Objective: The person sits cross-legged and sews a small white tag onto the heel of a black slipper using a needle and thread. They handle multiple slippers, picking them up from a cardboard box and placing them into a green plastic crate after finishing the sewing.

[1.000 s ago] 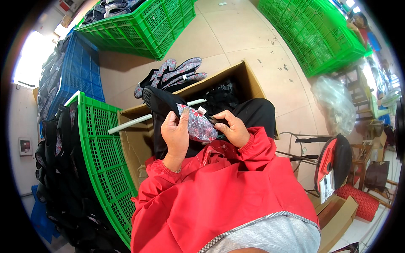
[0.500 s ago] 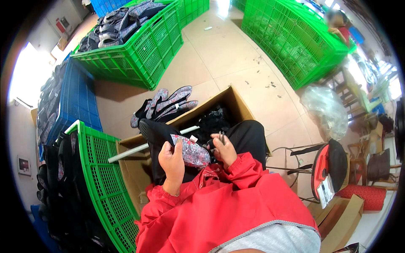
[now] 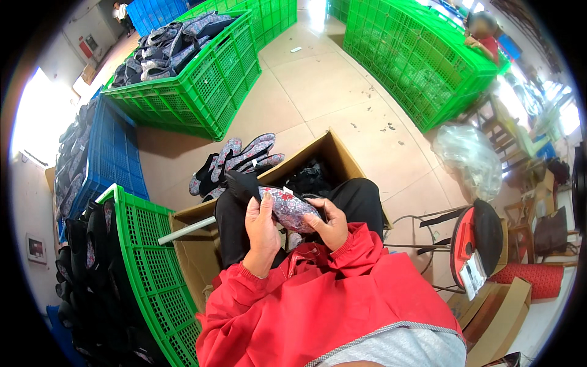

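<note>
Over my lap I hold a soft fabric shoe upper [image 3: 292, 209], floral-patterned in grey and red, with a black part at its far left end and a small white tag. My left hand [image 3: 262, 232] grips its left side, thumb on top. At the right end, my right hand [image 3: 330, 225] pinches the edge between thumb and fingers. Beyond my knees, several similar floral and black uppers [image 3: 241, 160] lie in a pile. An open cardboard box [image 3: 342, 160] around my legs contains black scraps [image 3: 309, 177].
A green crate [image 3: 143, 257] of black uppers stands at my left. Further off are a blue crate [image 3: 119, 159] and a filled green crate [image 3: 202, 92]. To the right are stacked green crates [image 3: 422, 61], a clear plastic bag [image 3: 468, 156] and a red-and-black seat [image 3: 474, 244]. A pale rod [image 3: 186, 230] crosses the box edge.
The upper has been raised and turned, its black end now further up. My right hand, earlier closed around a small dark object, is now on the upper's right end; that object no longer shows.
</note>
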The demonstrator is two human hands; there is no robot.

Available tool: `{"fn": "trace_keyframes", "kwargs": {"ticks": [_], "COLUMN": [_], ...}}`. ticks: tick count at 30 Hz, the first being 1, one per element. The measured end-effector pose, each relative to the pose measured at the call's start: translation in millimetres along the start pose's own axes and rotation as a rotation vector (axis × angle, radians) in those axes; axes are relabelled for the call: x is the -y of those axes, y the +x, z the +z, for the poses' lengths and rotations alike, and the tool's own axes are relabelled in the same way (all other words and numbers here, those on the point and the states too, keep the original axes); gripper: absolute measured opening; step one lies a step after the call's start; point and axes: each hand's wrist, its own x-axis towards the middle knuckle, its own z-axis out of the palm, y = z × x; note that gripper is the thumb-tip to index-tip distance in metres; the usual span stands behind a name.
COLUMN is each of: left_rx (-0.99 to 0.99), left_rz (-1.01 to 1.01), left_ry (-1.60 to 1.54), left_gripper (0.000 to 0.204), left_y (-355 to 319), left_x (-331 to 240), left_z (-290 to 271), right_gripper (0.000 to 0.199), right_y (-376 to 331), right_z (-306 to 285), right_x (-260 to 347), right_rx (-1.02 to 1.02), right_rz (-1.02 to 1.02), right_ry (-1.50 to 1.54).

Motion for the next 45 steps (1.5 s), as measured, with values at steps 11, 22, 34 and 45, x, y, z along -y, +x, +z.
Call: {"fn": "trace_keyframes", "kwargs": {"ticks": [11, 22, 34, 45], "left_rx": [-0.122, -0.176, -0.249, 0.023], "left_rz": [-0.336, -0.468, -0.125, 0.662], "left_ry": [-0.291, -0.142, 0.585, 1.728], "left_gripper": [0.027, 0.021, 0.009, 0.009], "left_y": [-4.5, -45.8, -39.6, -27.1], "left_x": [17.8, -30.7, -45.6, -59.1], "left_z": [-17.2, -39.8, -73.2, -46.9], "right_gripper": [0.048, 0.035, 0.03, 0.029], "right_y": [1.1, 13.1, 36.7, 55.5], "right_z": [4.5, 29.0, 54.1, 77.6], "right_x": [24.9, 46.1, 16.0, -17.0], "right_rx": [0.103, 0.473, 0.665, 0.395], "right_rz": [0.047, -0.225, 0.197, 0.323], "right_ry": [-0.208, -0.618, -0.441, -0.379]}}
